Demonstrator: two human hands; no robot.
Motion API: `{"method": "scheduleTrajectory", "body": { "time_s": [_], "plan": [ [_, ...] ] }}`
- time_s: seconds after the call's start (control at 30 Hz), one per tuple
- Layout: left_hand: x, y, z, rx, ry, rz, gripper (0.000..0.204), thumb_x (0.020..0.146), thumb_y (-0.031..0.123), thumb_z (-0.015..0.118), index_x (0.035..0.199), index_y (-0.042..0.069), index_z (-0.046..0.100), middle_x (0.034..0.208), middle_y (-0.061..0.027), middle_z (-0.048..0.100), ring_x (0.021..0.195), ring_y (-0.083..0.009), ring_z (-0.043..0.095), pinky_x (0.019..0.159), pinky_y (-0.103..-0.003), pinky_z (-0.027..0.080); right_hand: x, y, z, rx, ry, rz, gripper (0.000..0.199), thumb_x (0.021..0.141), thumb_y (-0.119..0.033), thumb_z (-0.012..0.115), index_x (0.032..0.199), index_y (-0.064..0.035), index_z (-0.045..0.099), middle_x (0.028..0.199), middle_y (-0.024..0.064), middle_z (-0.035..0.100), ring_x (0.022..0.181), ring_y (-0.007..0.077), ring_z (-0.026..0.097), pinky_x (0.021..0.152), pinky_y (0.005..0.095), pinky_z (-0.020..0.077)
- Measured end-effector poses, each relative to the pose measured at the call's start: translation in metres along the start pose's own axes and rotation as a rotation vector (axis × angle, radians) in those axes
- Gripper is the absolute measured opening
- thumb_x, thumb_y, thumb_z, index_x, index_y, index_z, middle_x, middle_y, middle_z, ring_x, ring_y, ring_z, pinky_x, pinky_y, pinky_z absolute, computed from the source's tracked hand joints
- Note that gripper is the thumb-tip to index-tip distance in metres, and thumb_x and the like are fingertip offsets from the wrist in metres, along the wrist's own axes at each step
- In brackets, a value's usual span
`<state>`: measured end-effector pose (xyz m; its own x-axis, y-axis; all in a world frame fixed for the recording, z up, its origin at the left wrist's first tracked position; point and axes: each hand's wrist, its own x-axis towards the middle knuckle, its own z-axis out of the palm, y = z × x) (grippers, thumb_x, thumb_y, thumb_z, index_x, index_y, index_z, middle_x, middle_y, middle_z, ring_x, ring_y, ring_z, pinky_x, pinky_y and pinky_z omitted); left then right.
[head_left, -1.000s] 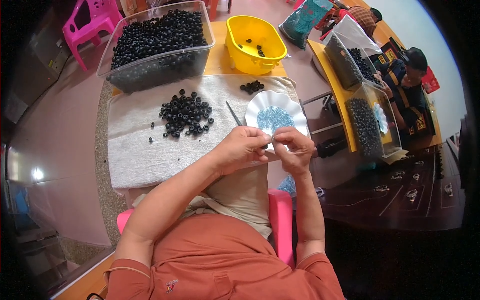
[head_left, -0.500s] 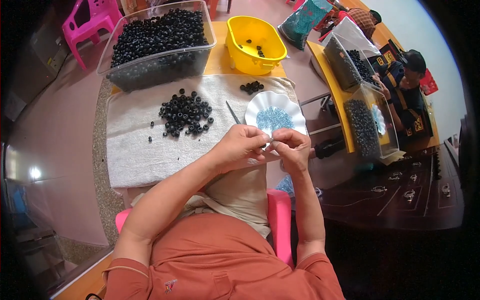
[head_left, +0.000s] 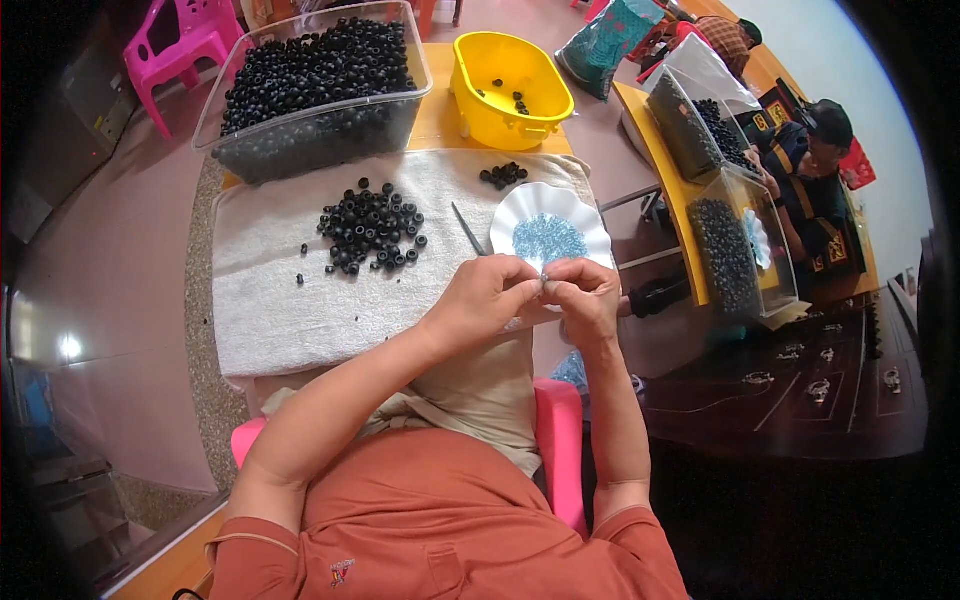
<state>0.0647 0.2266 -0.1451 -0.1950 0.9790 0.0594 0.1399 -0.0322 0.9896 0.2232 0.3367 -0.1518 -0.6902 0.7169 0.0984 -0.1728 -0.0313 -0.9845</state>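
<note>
Left hand (head_left: 492, 293) and right hand (head_left: 587, 297) meet, fingertips pinched together on a tiny, mostly hidden piece (head_left: 544, 279) at the near edge of the scalloped white plate (head_left: 508, 207). Something so small could slip from the pinch and vanish among the plate's pale-blue bits (head_left: 549, 238).
</note>
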Motion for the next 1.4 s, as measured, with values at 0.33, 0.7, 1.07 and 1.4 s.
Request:
{"method": "scheduleTrajectory", "body": {
  "time_s": [0.33,0.7,1.07,1.4],
  "plan": [
    [-0.003,0.001,0.003,0.350,0.171,0.375,0.012,0.089,0.011,0.062,0.095,0.001,0.066,0.082,-0.0162,0.063,0.076,-0.0313,0.064,0.069,-0.037,0.051,-0.002,-0.011,0.005,-0.040,0.004,0.084,0.009,0.081,0.007,0.061,0.088,0.0048,0.066,0.086,0.0095,0.068,0.072,0.0145,0.068,0.070,0.0276,0.0590],
    [0.001,0.000,-0.004,0.319,0.101,0.250,0.015,0.088,0.013,0.060,0.092,0.000,0.068,0.081,-0.0161,0.066,0.075,-0.0280,0.066,0.069,-0.036,0.051,-0.002,-0.016,0.015,-0.744,-0.030,-0.534,0.016,0.075,0.007,0.068,0.089,-0.0001,0.064,0.088,0.0102,0.067,0.078,0.0169,0.067,0.069,0.0281,0.0547],
    [0.002,0.006,-0.007,0.063,-0.012,0.003,0.020,0.093,0.015,0.058,0.095,-0.003,0.067,0.081,-0.0084,0.067,0.070,-0.0125,0.063,0.064,-0.028,0.052,-0.001,-0.007,0.007,-0.301,-0.072,-0.214,0.005,0.088,0.001,0.065,0.093,0.0033,0.064,0.088,0.0065,0.064,0.078,0.0112,0.063,0.074,0.0242,0.0520],
    [0.003,0.006,-0.008,0.097,-0.017,0.028,0.021,0.093,0.016,0.058,0.094,-0.003,0.068,0.077,-0.0062,0.066,0.068,-0.0101,0.061,0.063,-0.028,0.050,0.001,-0.011,0.003,-0.354,-0.119,0.008,0.014,0.095,-0.011,0.062,0.093,0.0027,0.067,0.080,0.0026,0.065,0.071,0.0072,0.060,0.064,0.0219,0.0495]
  ]
}}
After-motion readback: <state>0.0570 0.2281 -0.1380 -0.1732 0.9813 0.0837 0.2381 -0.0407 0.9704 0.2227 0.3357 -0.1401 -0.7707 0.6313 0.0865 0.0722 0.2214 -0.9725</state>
